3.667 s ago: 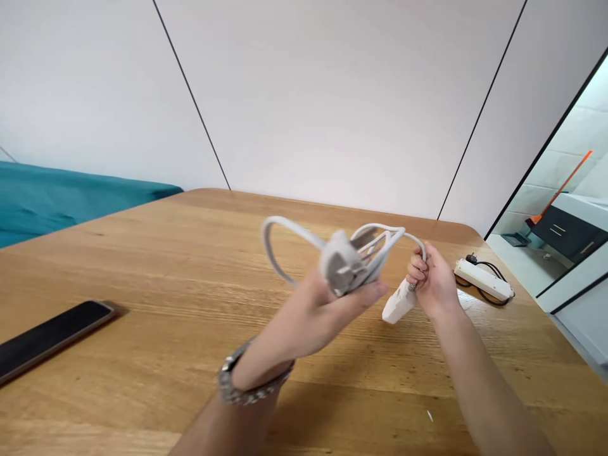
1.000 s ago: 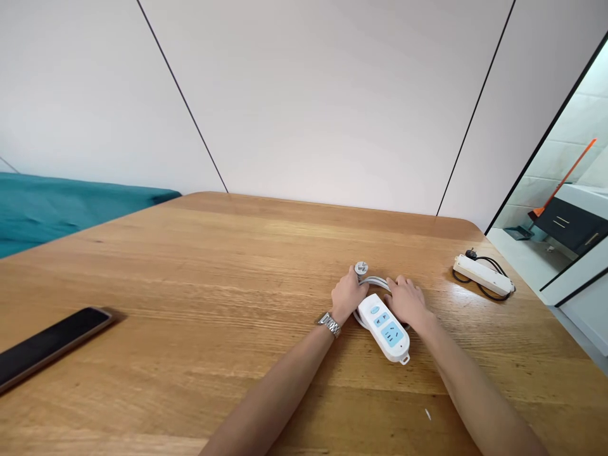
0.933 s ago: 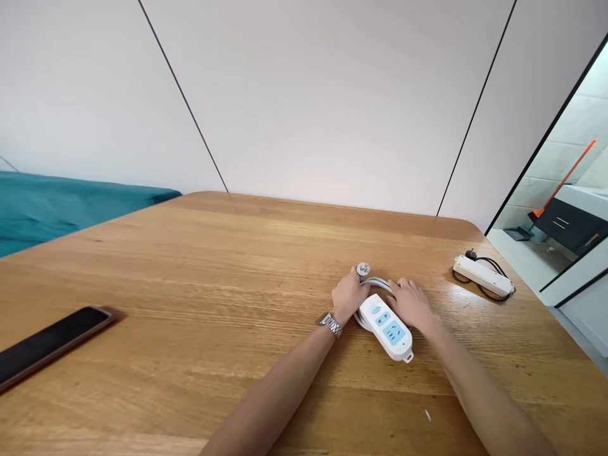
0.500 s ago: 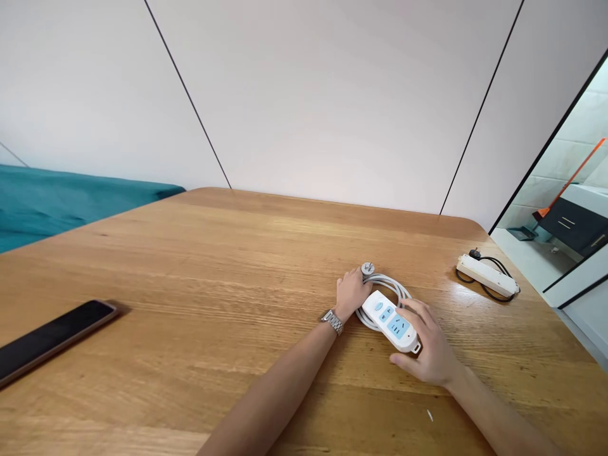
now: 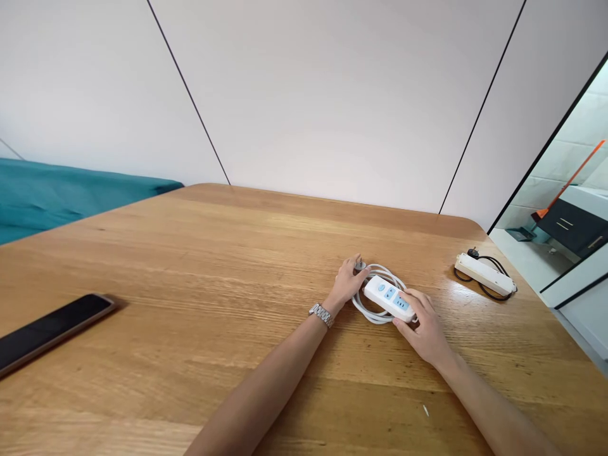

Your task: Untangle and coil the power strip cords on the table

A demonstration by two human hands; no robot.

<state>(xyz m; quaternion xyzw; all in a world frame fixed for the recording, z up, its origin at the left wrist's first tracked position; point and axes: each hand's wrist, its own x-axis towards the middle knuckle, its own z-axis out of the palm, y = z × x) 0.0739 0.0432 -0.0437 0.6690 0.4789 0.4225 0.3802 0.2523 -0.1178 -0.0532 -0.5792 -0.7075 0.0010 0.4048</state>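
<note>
A white power strip [image 5: 384, 294] with pale blue socket panels lies tilted over its coiled grey-white cable [image 5: 373, 318] on the wooden table. My right hand [image 5: 424, 326] grips the strip's near right end, thumb on the front side and fingers over the back edge. At the coil's far left, the plug [image 5: 360, 265] sits between the thumb and fingers of my left hand [image 5: 348, 282], its pins pointing up. A metal-band watch [image 5: 322, 315] is on my left wrist.
A second white power strip [image 5: 484, 273] with a black cable lies by the table's right edge. A dark phone [image 5: 54, 329] rests at the left. A small white scrap [image 5: 425, 410] lies near the front. A teal sofa [image 5: 71, 196] stands beyond the left edge, and a wall behind.
My right hand has closed on the strip and turned it flatter, its right end moving away from me. My left hand has shifted slightly left, its fingers now around the plug.
</note>
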